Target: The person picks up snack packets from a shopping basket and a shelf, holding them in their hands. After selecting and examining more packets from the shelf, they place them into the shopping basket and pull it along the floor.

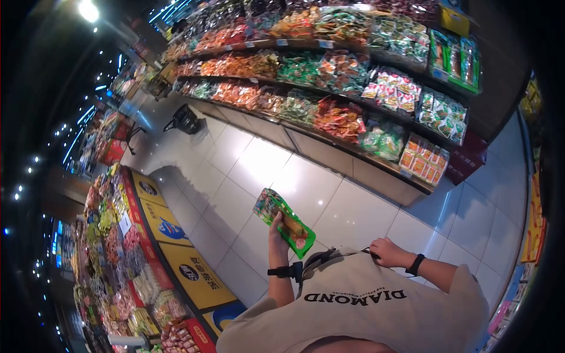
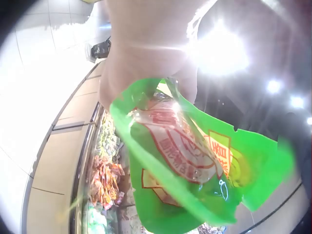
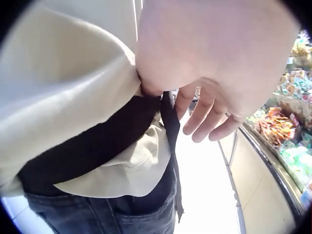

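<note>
In front of the body, my left hand (image 1: 276, 235) grips a green-edged snack packet (image 1: 296, 233) with a clear window. Seen from the left wrist, the packet (image 2: 180, 146) hangs by one end from the left hand (image 2: 146, 53), with brown food behind its printed film. My right hand (image 1: 389, 253) is at waist height beside the beige T-shirt (image 1: 353, 300). In the right wrist view, thumb and forefinger of the right hand (image 3: 214, 63) pinch a black strap (image 3: 170, 131) of the waist belt, while the other fingers hang loosely curled.
A tiered shelf (image 1: 365, 153) of bagged snacks runs across the front. At left stands a candy display (image 1: 176, 259) with yellow and red panels. A black basket (image 1: 185, 119) sits on the tiled floor (image 1: 235, 194) further down the aisle. A red box (image 1: 465, 162) stands by the shelf's right end.
</note>
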{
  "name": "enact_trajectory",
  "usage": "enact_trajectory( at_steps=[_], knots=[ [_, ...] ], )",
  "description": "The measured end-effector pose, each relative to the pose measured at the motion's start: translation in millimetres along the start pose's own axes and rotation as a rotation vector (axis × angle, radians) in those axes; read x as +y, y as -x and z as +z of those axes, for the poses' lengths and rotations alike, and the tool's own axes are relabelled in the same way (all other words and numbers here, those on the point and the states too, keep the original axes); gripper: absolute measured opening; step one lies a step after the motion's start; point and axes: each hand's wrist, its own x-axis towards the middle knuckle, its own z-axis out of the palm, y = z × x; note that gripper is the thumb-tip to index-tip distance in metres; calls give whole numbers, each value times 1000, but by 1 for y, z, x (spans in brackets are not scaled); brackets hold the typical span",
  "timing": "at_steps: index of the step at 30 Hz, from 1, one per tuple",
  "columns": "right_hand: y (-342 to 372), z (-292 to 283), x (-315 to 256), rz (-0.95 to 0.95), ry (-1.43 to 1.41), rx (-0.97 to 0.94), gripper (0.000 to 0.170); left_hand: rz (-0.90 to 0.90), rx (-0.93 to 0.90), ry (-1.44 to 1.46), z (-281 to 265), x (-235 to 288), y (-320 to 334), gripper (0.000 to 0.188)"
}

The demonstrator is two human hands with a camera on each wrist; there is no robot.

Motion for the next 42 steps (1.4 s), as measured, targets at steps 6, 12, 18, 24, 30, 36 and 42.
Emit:
enact_trajectory(
  at_steps=[6,12,18,24,30,36,42],
  knots=[
    [-77,23,-50,55,-388,-129,21,74,111,67,-65,42,39,36],
    [-120,31,-109,136,-282,-385,15,133,190,127,-135,80,82,36],
    [-129,78,-135,13,-141,-297,17,129,290,189,-203,113,104,38],
    [-105,80,-180,258,-185,-320,22,104,269,268,-252,126,103,33],
    [-47,122,-184,601,-265,-346,33,-15,258,157,-247,129,95,41],
    [36,201,-220,789,-478,-155,37,-120,138,45,-245,115,51,46],
    [58,143,-279,799,-625,-77,41,-216,4,-55,-204,103,21,47]
  ],
)
